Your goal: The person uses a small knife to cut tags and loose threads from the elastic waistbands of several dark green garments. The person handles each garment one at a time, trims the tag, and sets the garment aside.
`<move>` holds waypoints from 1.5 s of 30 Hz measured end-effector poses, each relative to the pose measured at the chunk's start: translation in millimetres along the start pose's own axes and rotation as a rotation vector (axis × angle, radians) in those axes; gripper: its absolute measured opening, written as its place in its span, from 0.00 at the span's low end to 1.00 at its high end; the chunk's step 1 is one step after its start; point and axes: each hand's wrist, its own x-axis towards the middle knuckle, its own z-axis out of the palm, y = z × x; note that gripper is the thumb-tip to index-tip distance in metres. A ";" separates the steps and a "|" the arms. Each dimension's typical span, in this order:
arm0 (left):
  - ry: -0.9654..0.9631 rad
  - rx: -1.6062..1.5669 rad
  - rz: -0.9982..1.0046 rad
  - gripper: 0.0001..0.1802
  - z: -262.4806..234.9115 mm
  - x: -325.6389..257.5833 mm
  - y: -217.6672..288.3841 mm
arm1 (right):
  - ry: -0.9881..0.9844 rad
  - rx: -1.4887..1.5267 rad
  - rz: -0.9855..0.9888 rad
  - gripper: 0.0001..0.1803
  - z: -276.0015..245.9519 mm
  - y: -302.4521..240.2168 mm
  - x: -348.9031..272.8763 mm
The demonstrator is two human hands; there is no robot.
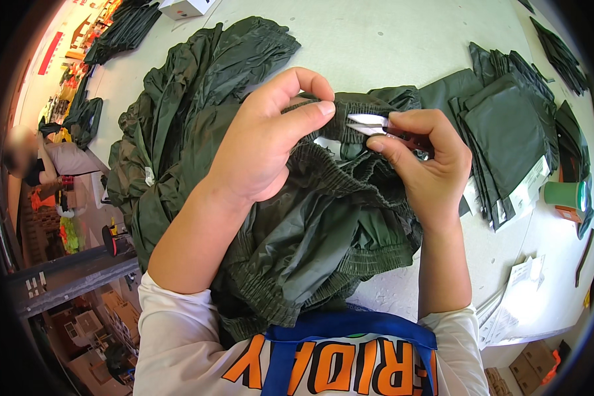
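Note:
A dark green garment [297, 231] with gathered elastic edges lies bunched in front of me; it looks like a pair of waterproof trousers. My left hand [270, 135] is closed, thumb and forefinger pinching at the upper edge of its elastic waistband [356, 105]. Any thread between those fingertips is too small to make out. Small silver thread snips [368, 123] are in my right hand [429, 155], held between thumb and forefinger. Their blades are slightly apart and point left, over the waistband, a little way from my left fingertips.
A large heap of similar dark green garments [178, 112] lies at the left. Folded dark green pieces [508, 125] are stacked at the right, over white papers. A green thread spool [564, 196] stands near the right edge, with loose papers [518, 297] below. Another person [39, 158] is at the far left.

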 end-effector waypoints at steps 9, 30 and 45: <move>-0.010 -0.037 -0.019 0.05 4.6 -0.9 0.2 | 0.086 0.042 0.050 0.16 -4.1 9.5 -5.6; -0.024 -0.055 -0.044 0.06 2.5 -1.9 0.3 | 0.028 0.292 0.105 0.17 -4.1 19.0 2.5; 0.090 1.031 1.289 0.14 -4.6 -2.5 1.1 | -0.132 0.252 -0.091 0.21 -13.2 2.8 20.4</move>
